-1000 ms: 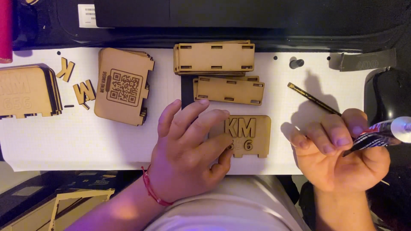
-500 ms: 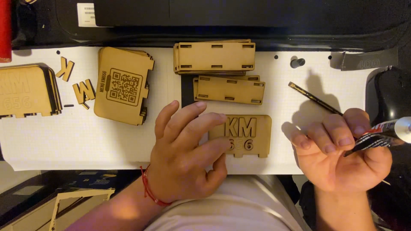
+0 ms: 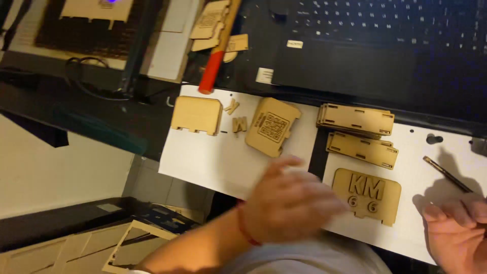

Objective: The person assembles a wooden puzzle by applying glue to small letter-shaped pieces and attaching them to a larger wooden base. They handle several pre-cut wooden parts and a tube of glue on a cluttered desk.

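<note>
Wooden, pale brown and laser-cut, the lettered panel (image 3: 367, 195) is lying flat on a white paper sheet (image 3: 431, 167), at about four o'clock from the middle of the view. Raised letters and digits are showing on its face, and small tabs are sticking out along its lower edge.

The left hand (image 3: 291, 203) is hovering at six o'clock, blurred, fingers spread loosely and pointing toward the panel; its fingertips are lying just beside the panel's left edge, and it is grasping nothing. Whether it is touching the paper cannot be told. A red cord bracelet (image 3: 245, 226) is circling its wrist.

The right hand (image 3: 456, 233) is sitting at the five o'clock corner, partly cut off by the frame. A thin dark pencil (image 3: 446, 173) is slanting up from it toward two o'clock; whether the fingers are gripping it cannot be told.

At one o'clock from the panel, two stacks of slotted wooden strips (image 3: 357, 119) are resting. Toward ten o'clock, a wooden plate with a square code pattern (image 3: 273, 127) is lying on a second white sheet (image 3: 203, 157), with a tabbed wooden piece (image 3: 197, 114) and loose cut-out letters (image 3: 238, 123) beside it. A red-handled tool (image 3: 213, 66) is lying at eleven o'clock. A dark laptop (image 3: 385, 56) is filling the twelve to two o'clock area.
</note>
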